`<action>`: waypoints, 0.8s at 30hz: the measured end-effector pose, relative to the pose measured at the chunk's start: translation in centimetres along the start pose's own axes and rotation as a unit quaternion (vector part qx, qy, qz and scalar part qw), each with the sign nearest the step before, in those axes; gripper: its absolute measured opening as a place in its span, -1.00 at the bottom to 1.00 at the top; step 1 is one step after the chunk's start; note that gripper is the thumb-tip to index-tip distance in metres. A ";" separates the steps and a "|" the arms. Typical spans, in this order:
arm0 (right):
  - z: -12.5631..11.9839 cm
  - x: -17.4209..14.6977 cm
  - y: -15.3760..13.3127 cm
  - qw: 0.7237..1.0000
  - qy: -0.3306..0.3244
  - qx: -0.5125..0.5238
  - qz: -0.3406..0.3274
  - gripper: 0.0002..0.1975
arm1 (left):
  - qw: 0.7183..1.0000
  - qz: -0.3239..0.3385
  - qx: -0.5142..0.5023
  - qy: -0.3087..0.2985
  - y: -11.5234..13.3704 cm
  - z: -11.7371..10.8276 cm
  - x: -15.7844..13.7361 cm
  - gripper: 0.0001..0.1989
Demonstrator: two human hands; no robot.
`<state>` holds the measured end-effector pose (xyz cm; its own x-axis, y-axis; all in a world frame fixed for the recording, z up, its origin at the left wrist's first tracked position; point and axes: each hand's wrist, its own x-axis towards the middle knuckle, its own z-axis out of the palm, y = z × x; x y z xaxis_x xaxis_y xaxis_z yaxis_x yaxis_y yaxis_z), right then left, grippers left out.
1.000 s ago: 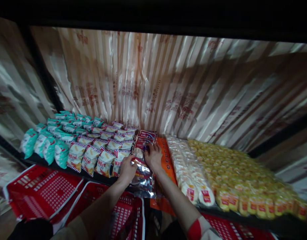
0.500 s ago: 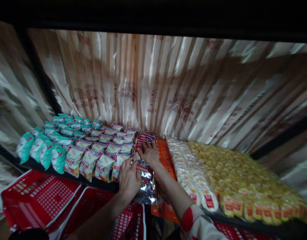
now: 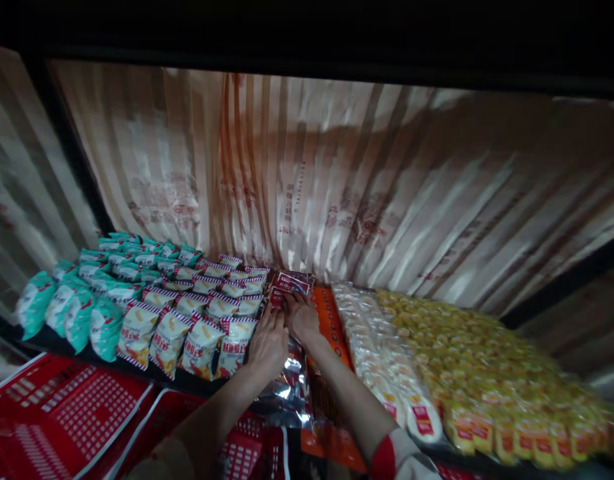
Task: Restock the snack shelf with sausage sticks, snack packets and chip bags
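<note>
My left hand [image 3: 269, 343] reaches forward with its fingers stretched out over the near part of a row of dark red snack packets [image 3: 285, 283]. Beside it, my right hand [image 3: 301, 321] lies on the same packets, its fingers forward and apart. The two hands nearly touch. Below them a shiny silver packet [image 3: 291, 380] sticks out at the shelf's front. White snack bags [image 3: 201, 347] with striped edges stand just left of my left hand. An orange packet [image 3: 329, 323] lies right of my right hand. Some of my fingertips are hard to make out.
Turquoise bags [image 3: 105, 327] fill the shelf's left end. To the right are white wrapped snacks [image 3: 421, 410] and many yellow packs [image 3: 487, 373]. Red baskets [image 3: 81, 407] sit below the front edge. Wrinkled printed sheeting [image 3: 311, 173] hangs behind; a dark beam [image 3: 307, 40] crosses above.
My left hand has slid forward along the packets and its fingers have straightened beside my right hand. My right hand has shifted slightly back. The view has turned a little.
</note>
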<state>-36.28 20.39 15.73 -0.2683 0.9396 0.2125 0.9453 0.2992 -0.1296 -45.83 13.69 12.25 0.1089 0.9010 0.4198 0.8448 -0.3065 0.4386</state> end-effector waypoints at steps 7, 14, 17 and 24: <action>-0.2 2.2 0.0 1.000 0.009 -0.007 -0.014 -0.60 | 0.999 -0.021 0.038 -0.018 0.5 0.0 -0.2 -0.57; 0.9 4.7 -0.4 0.999 -0.030 0.002 -0.028 -0.50 | 0.998 -0.034 0.059 -0.012 0.7 0.3 -0.4 -0.53; 1.6 5.4 -0.4 0.998 -0.067 0.006 -0.004 -0.47 | 0.998 -0.026 0.058 -0.002 0.6 0.4 -0.5 -0.55; 3.3 6.5 0.4 0.994 -0.109 0.008 0.005 -0.45 | 0.998 -0.023 0.061 0.011 0.4 0.9 -0.7 -0.56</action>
<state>-38.32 27.18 13.86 -0.2935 0.9560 -0.0028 0.9458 0.2899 -0.1461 -45.09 13.16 11.43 0.0582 0.9059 0.4194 0.9060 -0.2244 0.3590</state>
